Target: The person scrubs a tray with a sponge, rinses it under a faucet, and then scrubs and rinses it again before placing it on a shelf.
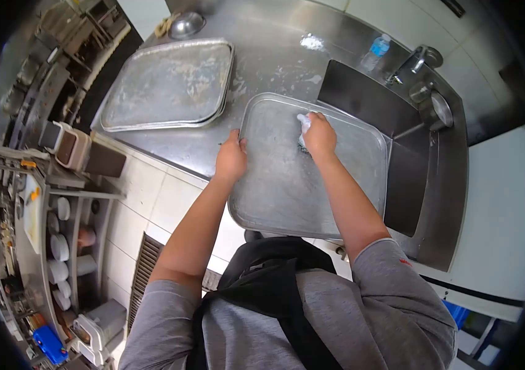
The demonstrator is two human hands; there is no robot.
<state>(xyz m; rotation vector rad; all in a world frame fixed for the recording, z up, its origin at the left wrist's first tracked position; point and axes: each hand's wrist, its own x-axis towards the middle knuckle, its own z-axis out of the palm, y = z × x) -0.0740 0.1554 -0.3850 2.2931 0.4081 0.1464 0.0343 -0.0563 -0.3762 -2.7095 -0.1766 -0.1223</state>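
Note:
A large metal baking tray point(275, 179) rests across the counter edge and the sink's near side, its inner face turned up toward me. My left hand point(231, 159) grips the tray's left rim, thumb on top and fingers mostly hidden beneath. In my right hand point(320, 137) is a crumpled white cloth point(304, 122), pressed against the tray's surface right of its middle. Part of the cloth is covered by the fingers, and a dark greenish bit shows under it.
Stacked trays point(167, 86) lie on the steel counter point(268, 61) at left, near a metal bowl point(187, 24). Beside the sink basin point(361, 92) stand a water bottle point(376, 52) and a faucet point(419, 58). Shelves with white dishes point(59, 246) are at far left.

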